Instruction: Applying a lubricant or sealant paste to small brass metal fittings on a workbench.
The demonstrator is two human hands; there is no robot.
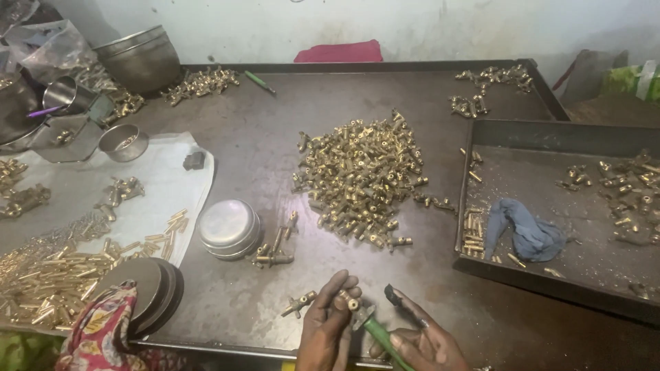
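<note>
At the near edge of the dark metal table (240, 137), my left hand (328, 326) pinches a small brass fitting (349, 301) between its fingertips. My right hand (425, 340) grips a green-handled tool (379, 333) whose tip meets that fitting; a dark piece (395, 297) sticks up beside the thumb. Another brass fitting (300, 303) lies just left of my left hand. A large heap of brass fittings (361, 175) sits mid-table, beyond both hands.
A dark tray (550, 137) at right holds a blue rag (526, 230) and scattered fittings. Upturned steel bowls (229, 228) and a few fittings (273, 251) lie left of centre. White paper (158, 178) at left carries brass pins, steel cups and pots. Stacked discs (148, 292) sit front left.
</note>
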